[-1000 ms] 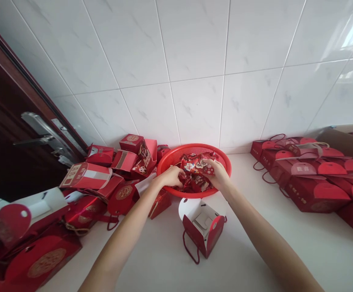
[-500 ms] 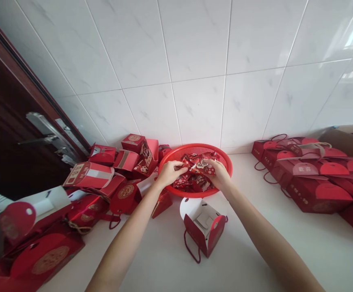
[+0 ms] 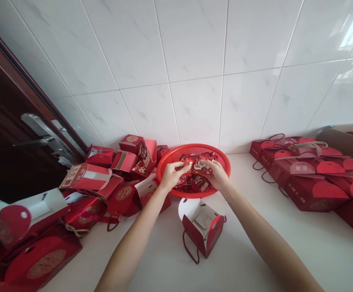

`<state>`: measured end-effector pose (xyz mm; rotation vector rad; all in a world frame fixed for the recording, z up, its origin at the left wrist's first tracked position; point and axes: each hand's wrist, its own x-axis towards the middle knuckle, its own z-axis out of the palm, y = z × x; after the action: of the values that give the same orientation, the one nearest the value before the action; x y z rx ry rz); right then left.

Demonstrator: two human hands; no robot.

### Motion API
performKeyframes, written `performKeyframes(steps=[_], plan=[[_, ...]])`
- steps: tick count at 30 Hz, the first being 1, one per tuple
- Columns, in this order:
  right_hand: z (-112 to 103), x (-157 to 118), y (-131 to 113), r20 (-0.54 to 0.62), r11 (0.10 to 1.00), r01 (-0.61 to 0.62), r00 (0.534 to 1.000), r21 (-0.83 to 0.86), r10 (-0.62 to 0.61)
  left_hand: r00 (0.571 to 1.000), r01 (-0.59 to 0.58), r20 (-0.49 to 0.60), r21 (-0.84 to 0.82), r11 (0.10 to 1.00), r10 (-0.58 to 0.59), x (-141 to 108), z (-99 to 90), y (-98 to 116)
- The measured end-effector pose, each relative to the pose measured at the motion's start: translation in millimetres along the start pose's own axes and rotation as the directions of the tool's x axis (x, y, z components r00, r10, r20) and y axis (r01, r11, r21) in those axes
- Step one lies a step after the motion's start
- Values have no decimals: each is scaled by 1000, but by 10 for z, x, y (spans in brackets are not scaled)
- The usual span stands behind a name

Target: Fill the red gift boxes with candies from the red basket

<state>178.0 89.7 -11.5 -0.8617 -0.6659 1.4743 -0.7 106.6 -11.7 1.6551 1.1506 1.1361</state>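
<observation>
The left hand [image 3: 172, 175] has its grip pinching a small red packet [image 3: 189, 163] between thumb and fingers, above the red plastic basket [image 3: 194, 195]. The right hand [image 3: 218, 173] has its grip closed on the right end of a larger printed packet [image 3: 203, 165], also above the basket. An open red gift box [image 3: 215, 238] stands upright on the white table [image 3: 164, 255], near the basket's front rim.

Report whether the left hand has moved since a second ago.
Yes. Judged against the red basket, the left hand has shifted rightward, its fingers nearer the right hand.
</observation>
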Motion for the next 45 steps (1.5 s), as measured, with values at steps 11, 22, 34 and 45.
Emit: performKeyframes(steps=[11, 22, 34, 45], plan=[[16, -60, -11, 150, 1000, 17, 989, -14, -14, 994, 101, -9, -225, 969, -105, -11, 85, 68], [3, -32, 17, 205, 998, 55, 977, 8, -56, 993, 112, 62, -285, 952, -99, -34, 100, 68], [14, -52, 5, 240, 997, 41, 970, -67, -24, 990, 108, 123, -284, 953, -76, -32, 98, 28], [17, -38, 1, 127, 999, 49, 991, -10, -47, 974, 100, 180, 201, 975, -137, 240, -310, 13]])
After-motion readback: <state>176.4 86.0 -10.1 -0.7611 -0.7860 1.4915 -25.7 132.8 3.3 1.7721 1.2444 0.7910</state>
